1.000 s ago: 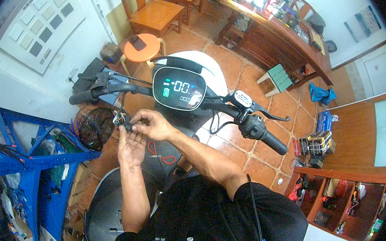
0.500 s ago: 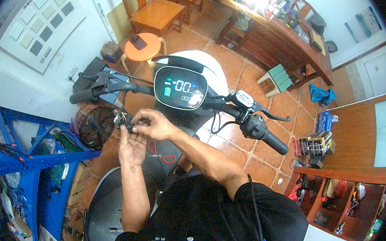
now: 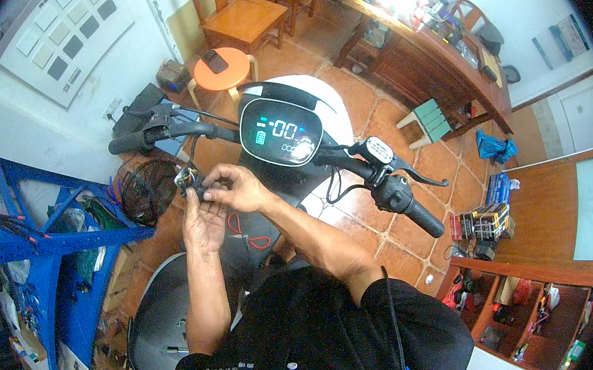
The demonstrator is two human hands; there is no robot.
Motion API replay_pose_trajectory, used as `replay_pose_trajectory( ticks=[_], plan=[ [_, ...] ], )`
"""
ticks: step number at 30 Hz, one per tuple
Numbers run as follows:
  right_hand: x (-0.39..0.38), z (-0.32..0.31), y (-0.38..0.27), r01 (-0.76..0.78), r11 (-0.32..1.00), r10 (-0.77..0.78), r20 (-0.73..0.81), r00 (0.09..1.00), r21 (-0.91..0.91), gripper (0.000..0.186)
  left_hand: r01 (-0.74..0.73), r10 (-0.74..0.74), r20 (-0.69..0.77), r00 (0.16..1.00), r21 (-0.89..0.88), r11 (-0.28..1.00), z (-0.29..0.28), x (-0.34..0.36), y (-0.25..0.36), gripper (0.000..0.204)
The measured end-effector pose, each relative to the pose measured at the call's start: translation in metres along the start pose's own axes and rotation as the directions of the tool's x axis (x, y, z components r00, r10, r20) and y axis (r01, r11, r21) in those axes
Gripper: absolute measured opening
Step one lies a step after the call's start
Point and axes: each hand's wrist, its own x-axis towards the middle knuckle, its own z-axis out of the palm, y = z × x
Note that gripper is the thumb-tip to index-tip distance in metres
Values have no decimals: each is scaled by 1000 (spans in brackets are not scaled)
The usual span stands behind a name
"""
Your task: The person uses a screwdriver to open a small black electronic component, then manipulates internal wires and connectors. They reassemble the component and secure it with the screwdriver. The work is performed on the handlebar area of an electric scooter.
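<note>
My left hand (image 3: 203, 224), palm up, holds a small black part with coloured wires (image 3: 188, 181) sticking out of it, below the left handlebar (image 3: 130, 142) of a white and black scooter. My right hand (image 3: 235, 188) pinches the same part from the right; its exact shape is hidden by my fingers. Above my hands the scooter's display (image 3: 281, 132) is lit. Red-handled scissors (image 3: 258, 242) lie on the dark surface just below my hands. The right handlebar grip (image 3: 423, 218) stands out to the right, with a brake lever and black cables.
A blue metal rack (image 3: 49, 240) with a tangle of cables is at my left. Behind the scooter are an orange stool (image 3: 231, 76) with a phone, wooden chairs (image 3: 243, 17) and a desk (image 3: 414, 64). A green stool (image 3: 428, 119) and a wooden shelf unit (image 3: 501, 272) are on the right.
My hands stay on the wired part with only slight finger movement. The whole view has shifted a little, so the scooter and hands appear slightly further right.
</note>
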Motion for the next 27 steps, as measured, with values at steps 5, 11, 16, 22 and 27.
replay_pose_trajectory(
  ticks=[5,11,16,22,27],
  plan=[
    [2,-3,8,193,980,-194,-15,981,-51,19,17,-17,-47,999,-12,1000,8,-5,1,43],
    [-2,8,3,-7,999,11,-98,995,42,22,-16,16,-17,1000,0,1000,5,-3,0,40],
    [-1,-2,0,72,993,-74,-18,997,-93,17,5,-5,-7,1000,0,1000,-1,-1,-1,44],
    [0,1,6,0,1000,0,25,1000,0,18,10,-14,-79,997,-49,999,6,-3,0,43],
    [-7,5,18,92,994,-98,-102,990,-63,33,-19,22,40,999,-78,997,5,2,-6,39]
  ],
)
